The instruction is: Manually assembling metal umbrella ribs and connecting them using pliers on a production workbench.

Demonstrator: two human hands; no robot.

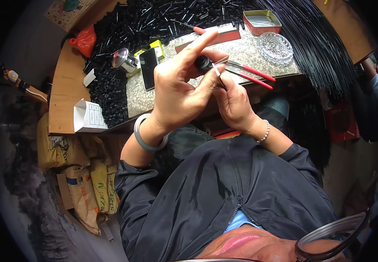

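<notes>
**Two hands join a small black part above the stone slab**

Head view: the left hand (pixel 176 89) is raised over the speckled grey stone slab (pixel 241 52). Its thumb and middle fingers are closed around a small round black plastic part (pixel 204 63), while the index finger points out straight. The right hand (pixel 232 102) is just beside it, touching it, and its fingertips pinch a thin metal piece (pixel 218 73) against the black part. Both grips are tight, with almost no gap.

On the slab lie red-handled pliers (pixel 254 73), a black phone (pixel 148 67), a clear glass dish (pixel 276 47) and a red tin box (pixel 262 22). A heap of small black tubes (pixel 128 26) covers the wooden table behind.

I judge the step is fitting the metal piece into the part. This work needs steady fingers and exact alignment, because both pieces are small.
</notes>
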